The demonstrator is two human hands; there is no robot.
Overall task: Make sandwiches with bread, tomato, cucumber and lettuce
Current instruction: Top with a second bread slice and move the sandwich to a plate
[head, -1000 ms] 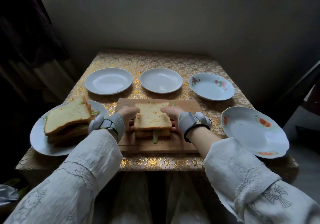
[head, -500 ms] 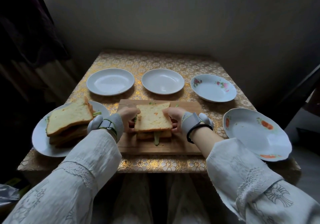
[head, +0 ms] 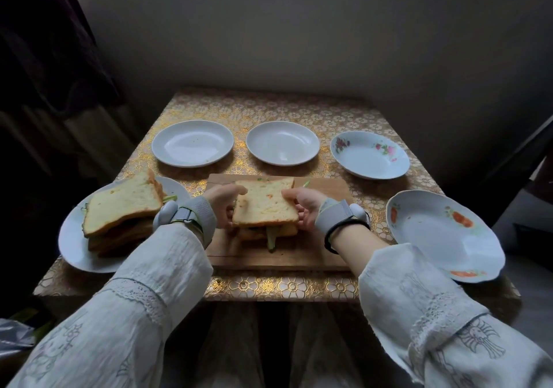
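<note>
On the wooden board [head: 299,256], our left hand [head: 223,205] and right hand [head: 305,211] gripped one square sandwich [head: 264,205]; we counted five round plates.

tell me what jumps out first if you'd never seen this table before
The sandwich on the wooden cutting board at the table's near middle, gripped by the left hand and right hand. A stack of sandwiches fills the white plate at left, and four other plates hold nothing.
</note>
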